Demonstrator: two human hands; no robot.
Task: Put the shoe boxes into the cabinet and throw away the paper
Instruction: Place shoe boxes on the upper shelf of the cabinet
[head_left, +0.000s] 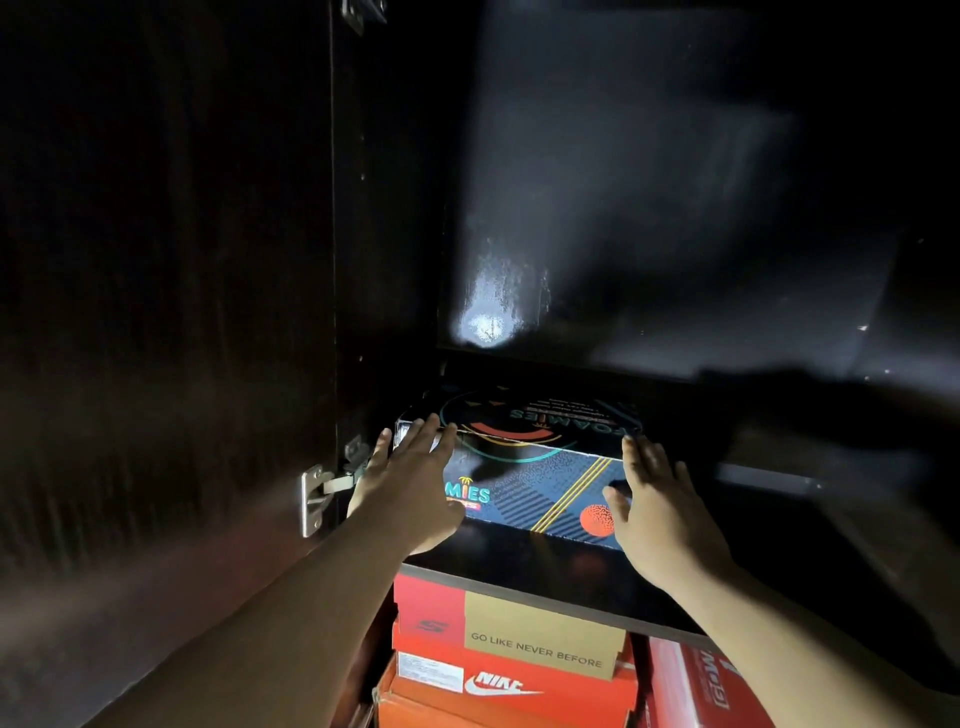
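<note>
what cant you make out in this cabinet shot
- Head view: the near-side word on the dark patterned shoe box is partly covered by the left hand; only "MIES" shows.
- Head view: the right hand covers the box's right corner.
- Head view: the shelf to the right of the box is too dark to read.
- Head view: the red box at the lower right is behind the right forearm and cut off by the frame edge.

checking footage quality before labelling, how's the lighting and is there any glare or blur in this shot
Head view: very dim, the cabinet interior nearly black; a bright glare spot on the glossy back panel; the patterned shoe box and both hands, left and right, are lit and fairly sharp; the right side smears into blur; wide-angle bending at the edges.
</note>
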